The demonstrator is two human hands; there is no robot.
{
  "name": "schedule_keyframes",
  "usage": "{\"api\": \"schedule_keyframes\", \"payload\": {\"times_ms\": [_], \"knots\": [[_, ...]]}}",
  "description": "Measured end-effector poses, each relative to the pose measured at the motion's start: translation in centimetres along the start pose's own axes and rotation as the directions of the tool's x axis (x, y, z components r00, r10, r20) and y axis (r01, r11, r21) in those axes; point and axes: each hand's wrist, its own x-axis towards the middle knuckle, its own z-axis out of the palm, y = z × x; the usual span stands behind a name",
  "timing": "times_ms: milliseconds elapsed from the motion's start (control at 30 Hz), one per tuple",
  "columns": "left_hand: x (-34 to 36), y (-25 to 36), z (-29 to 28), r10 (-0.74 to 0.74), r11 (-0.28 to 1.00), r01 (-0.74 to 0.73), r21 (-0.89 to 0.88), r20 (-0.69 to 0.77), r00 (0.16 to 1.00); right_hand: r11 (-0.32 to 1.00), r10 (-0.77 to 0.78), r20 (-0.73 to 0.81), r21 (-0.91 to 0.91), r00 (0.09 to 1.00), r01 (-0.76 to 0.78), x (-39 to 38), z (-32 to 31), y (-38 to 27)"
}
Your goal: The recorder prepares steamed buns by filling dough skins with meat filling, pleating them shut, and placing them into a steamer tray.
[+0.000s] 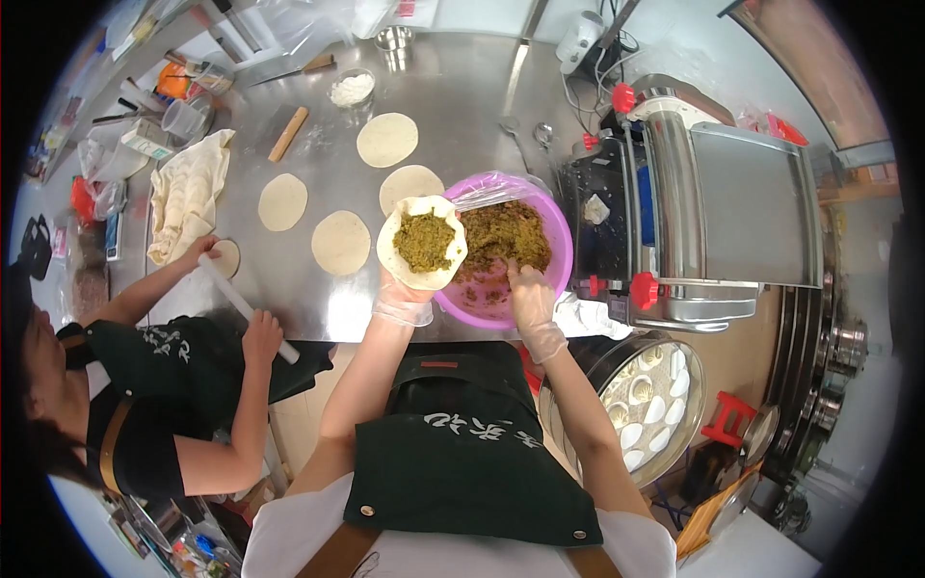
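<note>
On my gloved left hand [403, 299] rests a round dough wrapper [388, 252], its edge cupped up around a mound of green-brown filling [424, 241]. The fingers beneath it are mostly hidden. Right beside it, a pink bowl [562, 231] holds more of this filling [520, 236], with clear plastic film [496, 190] across its far rim. My gloved right hand [532, 297] is over the bowl's near right side, its fingers curled together at the filling; what they grip is hidden.
Several flat dough rounds [340, 243] lie on the steel table [462, 96]. At the left, a co-worker's hands [260, 337] hold a pale rolling pin [236, 299] over another round. A dough roller machine [674, 193] stands right; below it, a round tray [699, 424] holds shaped dough pieces.
</note>
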Motion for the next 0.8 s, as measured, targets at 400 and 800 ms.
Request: {"api": "schedule_keyframes", "payload": {"times_ms": [400, 800], "knots": [[-3.9, -3.1, 3.2, 0.128, 0.988, -0.125, -0.085, 0.024, 0.992, 0.485, 0.043, -0.263, 0.849, 0.964, 0.210, 0.8, -9.3, -5.2], [-4.1, -2.8, 7.7, -0.014, 0.986, 0.043, -0.162, 0.177, 0.984, 0.574, 0.191, -0.493, 0.758, 0.849, 0.311, 3.1, -13.5, -8.9]]}}
